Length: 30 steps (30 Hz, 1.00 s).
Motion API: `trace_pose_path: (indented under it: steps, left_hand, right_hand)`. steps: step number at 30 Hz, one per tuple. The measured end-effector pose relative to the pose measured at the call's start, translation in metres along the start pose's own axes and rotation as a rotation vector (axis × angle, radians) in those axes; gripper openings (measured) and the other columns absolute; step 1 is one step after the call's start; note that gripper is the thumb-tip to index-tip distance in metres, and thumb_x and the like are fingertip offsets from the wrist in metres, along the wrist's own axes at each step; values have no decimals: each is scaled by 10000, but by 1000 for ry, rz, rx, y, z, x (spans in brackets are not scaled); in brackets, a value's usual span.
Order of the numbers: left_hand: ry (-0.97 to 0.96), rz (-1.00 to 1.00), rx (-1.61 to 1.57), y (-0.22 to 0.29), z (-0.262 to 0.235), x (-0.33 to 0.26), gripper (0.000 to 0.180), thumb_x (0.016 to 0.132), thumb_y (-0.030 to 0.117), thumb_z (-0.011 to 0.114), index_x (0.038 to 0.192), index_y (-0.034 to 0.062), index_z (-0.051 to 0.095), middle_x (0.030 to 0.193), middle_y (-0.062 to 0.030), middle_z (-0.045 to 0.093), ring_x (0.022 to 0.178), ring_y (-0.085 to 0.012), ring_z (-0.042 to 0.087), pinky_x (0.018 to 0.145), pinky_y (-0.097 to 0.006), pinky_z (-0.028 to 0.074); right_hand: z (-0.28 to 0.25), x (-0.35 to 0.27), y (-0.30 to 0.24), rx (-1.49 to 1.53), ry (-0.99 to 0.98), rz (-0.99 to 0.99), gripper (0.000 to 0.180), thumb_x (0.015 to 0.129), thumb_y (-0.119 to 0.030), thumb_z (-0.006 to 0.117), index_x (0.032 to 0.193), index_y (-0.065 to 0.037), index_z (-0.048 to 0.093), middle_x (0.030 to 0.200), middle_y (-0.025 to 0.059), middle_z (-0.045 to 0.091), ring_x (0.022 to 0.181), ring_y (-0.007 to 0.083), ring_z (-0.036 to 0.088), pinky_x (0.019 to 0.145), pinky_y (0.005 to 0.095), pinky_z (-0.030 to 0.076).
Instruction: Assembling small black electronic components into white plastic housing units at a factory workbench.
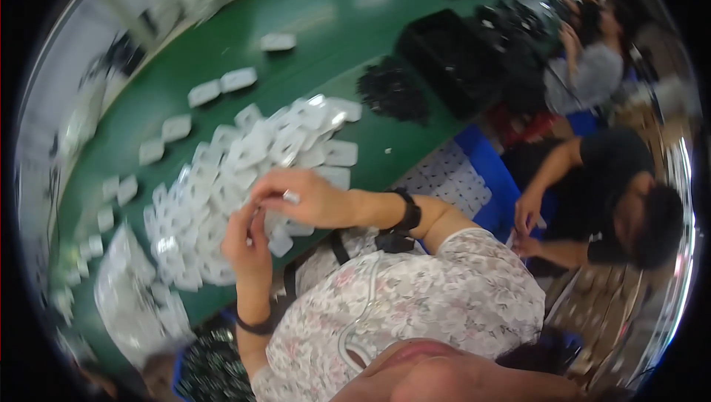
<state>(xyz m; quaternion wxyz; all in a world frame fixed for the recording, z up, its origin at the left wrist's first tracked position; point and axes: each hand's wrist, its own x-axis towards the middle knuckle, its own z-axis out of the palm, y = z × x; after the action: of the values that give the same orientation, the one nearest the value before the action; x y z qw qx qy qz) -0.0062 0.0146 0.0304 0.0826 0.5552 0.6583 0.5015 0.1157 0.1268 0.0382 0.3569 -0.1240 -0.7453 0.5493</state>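
My two hands meet above a heap of white plastic pieces, flat rounded blocks with small dark marks. My left hand is closed, its fingertips pinched against those of the right; what they hold is hidden. With its fingers curled, my right hand has a small white piece showing among them. That piece is too small and blurred to name. Each wrist has a dark band. Below the hands, the heap spreads over the green table.
White blocks stand in a curved row beyond the heap. A clear plastic bag lies at left. Small black parts are piled beside a black bin. A blue crate holds white pieces at right, near a seated co-worker.
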Motion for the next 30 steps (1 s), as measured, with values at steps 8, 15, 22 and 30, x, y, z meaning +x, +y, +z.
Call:
trace_pose_path:
  steps: [8, 15, 22, 30]
  left_hand:
    - [-17, 35, -105, -14, 11, -12, 125, 890, 39, 496, 966, -14, 580, 767, -64, 591, 513, -88, 512, 392, -200, 386]
    - [-30, -459, -583, -4, 11, -7, 289, 880, 28, 520, 1153, -34, 445, 857, -105, 595, 638, -134, 585, 563, -225, 471]
    - [-20, -651, -803, -15, 7, -12, 168, 873, 61, 544, 995, -53, 540, 880, -99, 615, 728, -152, 594, 701, -262, 478]
    - [-13, -652, -771, -7, 9, -13, 131, 876, 34, 531, 979, -47, 540, 903, -110, 628, 793, -164, 630, 754, -271, 493]
  right_hand:
    - [-8, -8, 0, -191, 37, -38, 98, 743, -88, 629, 786, -32, 560, 748, 90, 552, 712, 241, 568, 623, 334, 451]
    - [-10, -11, -1, -107, 68, 43, 128, 723, -105, 655, 746, -21, 561, 733, 78, 539, 661, 216, 565, 585, 323, 449]
    - [-10, -13, 2, -112, 94, 34, 121, 743, -103, 669, 744, -36, 568, 725, 52, 528, 633, 163, 534, 550, 274, 432]
    - [-8, -14, 5, -246, 53, -12, 85, 740, -56, 663, 765, -35, 585, 743, 56, 535, 639, 174, 523, 553, 258, 420]
